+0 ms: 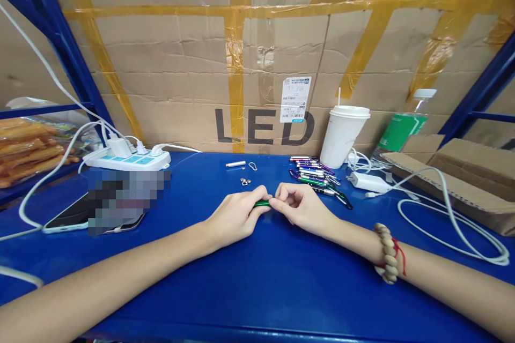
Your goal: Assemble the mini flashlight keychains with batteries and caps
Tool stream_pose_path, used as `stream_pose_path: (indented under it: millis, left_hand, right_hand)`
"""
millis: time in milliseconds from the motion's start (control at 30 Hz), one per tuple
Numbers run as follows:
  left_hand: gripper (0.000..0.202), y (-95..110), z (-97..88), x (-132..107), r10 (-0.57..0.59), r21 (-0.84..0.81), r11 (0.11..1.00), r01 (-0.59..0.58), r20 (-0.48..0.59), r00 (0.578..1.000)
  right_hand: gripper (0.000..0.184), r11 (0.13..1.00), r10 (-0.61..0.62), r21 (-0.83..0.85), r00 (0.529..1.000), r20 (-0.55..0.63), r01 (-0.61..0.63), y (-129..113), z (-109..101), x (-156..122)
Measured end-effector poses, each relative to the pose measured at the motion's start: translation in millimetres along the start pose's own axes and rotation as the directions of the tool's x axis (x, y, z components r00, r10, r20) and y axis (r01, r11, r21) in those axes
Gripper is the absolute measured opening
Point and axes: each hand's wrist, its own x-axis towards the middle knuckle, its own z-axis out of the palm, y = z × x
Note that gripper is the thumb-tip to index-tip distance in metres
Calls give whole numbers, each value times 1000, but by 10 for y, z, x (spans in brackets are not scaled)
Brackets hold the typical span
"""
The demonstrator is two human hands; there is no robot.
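Above the middle of the blue tabletop, my left hand [240, 215] is closed around a small green keychain flashlight [262, 203], with most of its body hidden in the fingers. The thumb and forefinger of my right hand [302, 208] pinch the flashlight's right end. Just beyond the hands lie a silver tube [235, 164], a small carabiner clip [252, 166] and a few tiny round metal parts [244, 181]. To the right behind my right hand is a pile of keychain flashlights [316, 174] in several colours, some with carabiner clips.
A white lidded cup [344, 136] and a green-labelled bottle [406, 126] stand at the back right, near a white charger [369, 182] and an open cardboard box [475, 182]. On the left are a power strip [129, 159] and a phone [84, 209]. A large carton [193, 75] walls the back.
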Motion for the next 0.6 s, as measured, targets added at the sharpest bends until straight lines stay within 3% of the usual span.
stream_pose_path:
  millis: [200, 400, 600]
  left_hand:
    - [9, 1, -3, 27, -35, -10, 999, 35, 9, 999]
    - [17, -4, -11, 38, -47, -21, 999, 47, 13, 999]
    - [21, -3, -13, 38, -82, 21, 996, 82, -2, 997]
  right_hand:
    - [40, 999, 25, -44, 1000, -14, -25, -11, -4, 1]
    - [41, 976, -105, -183, 991, 77, 118, -38, 37, -28]
    - [39, 979, -44, -198, 998, 55, 54, -20, 52, -14]
